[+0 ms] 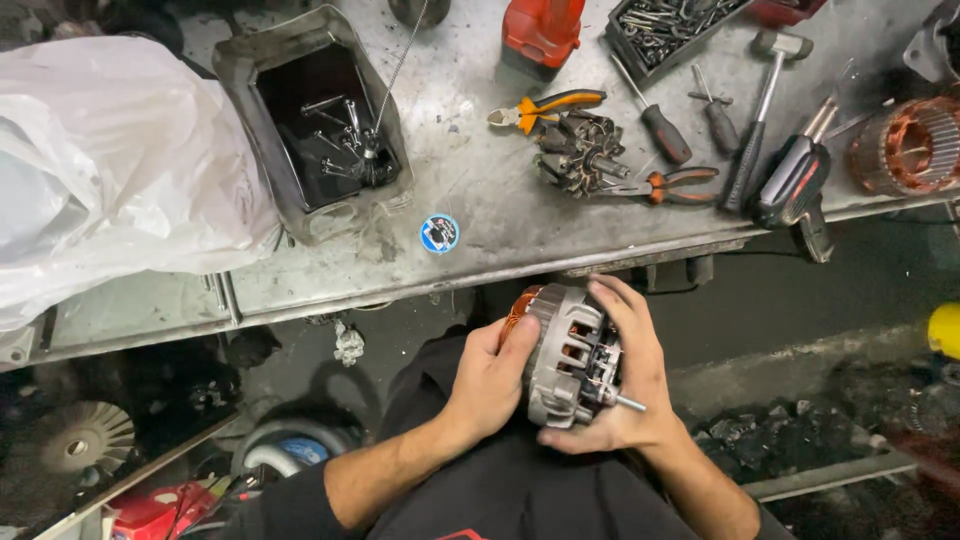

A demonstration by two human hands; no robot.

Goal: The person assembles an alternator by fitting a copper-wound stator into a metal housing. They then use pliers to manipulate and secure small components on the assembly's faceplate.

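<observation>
Both hands grip one alternator (565, 355) over the lap, below the tabletop (480, 190) edge. Left hand (490, 380) wraps its copper-wound end; right hand (635, 370) cups the finned side, fingers curled over the top. Pliers (545, 108) lie well apart on the tabletop.

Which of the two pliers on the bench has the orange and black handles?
The orange-and-black-handled pliers lying upper left of the dark claw-shaped rotor. The other pliers, to the rotor's lower right, have red-and-black handles and sit nearer the bench edge.
</observation>
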